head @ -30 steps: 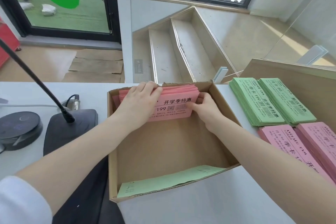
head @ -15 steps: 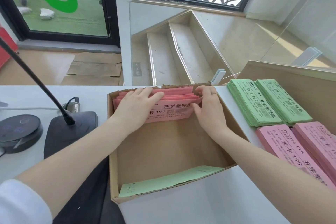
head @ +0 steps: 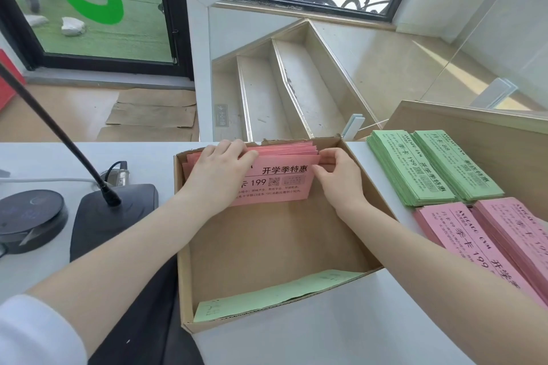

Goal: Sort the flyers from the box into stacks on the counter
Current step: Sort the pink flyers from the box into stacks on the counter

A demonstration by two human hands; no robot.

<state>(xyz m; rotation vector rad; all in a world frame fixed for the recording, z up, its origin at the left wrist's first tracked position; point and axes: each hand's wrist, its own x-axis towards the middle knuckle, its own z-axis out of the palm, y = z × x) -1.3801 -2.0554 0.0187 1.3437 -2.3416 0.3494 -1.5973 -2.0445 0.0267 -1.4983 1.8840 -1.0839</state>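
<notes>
An open cardboard box [head: 360, 231] stands on the white counter [head: 326, 335]. A bundle of pink flyers [head: 281, 184] leans against the box's far wall. My left hand [head: 219, 172] lies over the bundle's left part, fingers curled over its top edge. My right hand [head: 338, 178] grips the bundle's right end, fingertips on its top corner. One green flyer [head: 275, 295] leans on the box's near wall. On the counter to the right lie two green stacks [head: 430, 169] and two pink stacks [head: 489, 243].
A black microphone base [head: 115, 216] with a gooseneck stands left of the box, and a round black device [head: 29, 216] sits farther left. A wooden panel [head: 474, 139] rises behind the stacks. Stairs drop away beyond the counter's far edge.
My right hand slid up from the bundle's lower right side to its top right corner. The left hand stayed on the bundle. The camera tilted slightly.
</notes>
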